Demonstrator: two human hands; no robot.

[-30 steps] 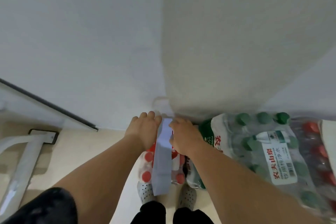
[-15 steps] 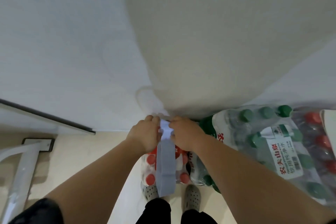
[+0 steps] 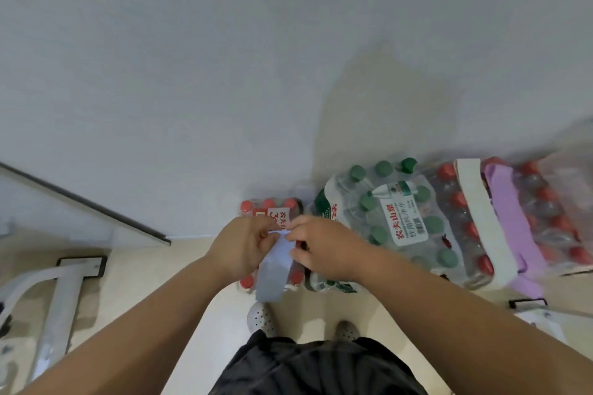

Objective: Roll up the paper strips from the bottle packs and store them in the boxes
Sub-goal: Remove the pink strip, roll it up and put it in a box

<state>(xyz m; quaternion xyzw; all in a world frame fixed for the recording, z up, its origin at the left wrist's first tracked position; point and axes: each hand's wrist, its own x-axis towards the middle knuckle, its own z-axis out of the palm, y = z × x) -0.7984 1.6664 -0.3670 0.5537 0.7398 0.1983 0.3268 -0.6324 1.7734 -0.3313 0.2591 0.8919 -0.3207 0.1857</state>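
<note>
Since half a second ago, both hands are sitting nearer and lower, and more of the row of packs is showing at the right. Between them the pale grey-blue paper strip (image 3: 273, 266) is hanging down over the small shrink-wrapped pack of red-capped bottles (image 3: 272, 212), its top end crumpling between the fingers. Gripping that top end from the left is the left hand (image 3: 243, 247), fingers curled closed on it; the right hand (image 3: 321, 247) is pinching it from the right. Just right of these, the plastic-wrapped pack of green-capped bottles (image 3: 385, 212) is lying against the white wall (image 3: 224, 58). Further right, a cream paper band (image 3: 481, 221) and a lilac paper band (image 3: 513, 228) are crossing another red-capped pack (image 3: 552, 212)
</note>
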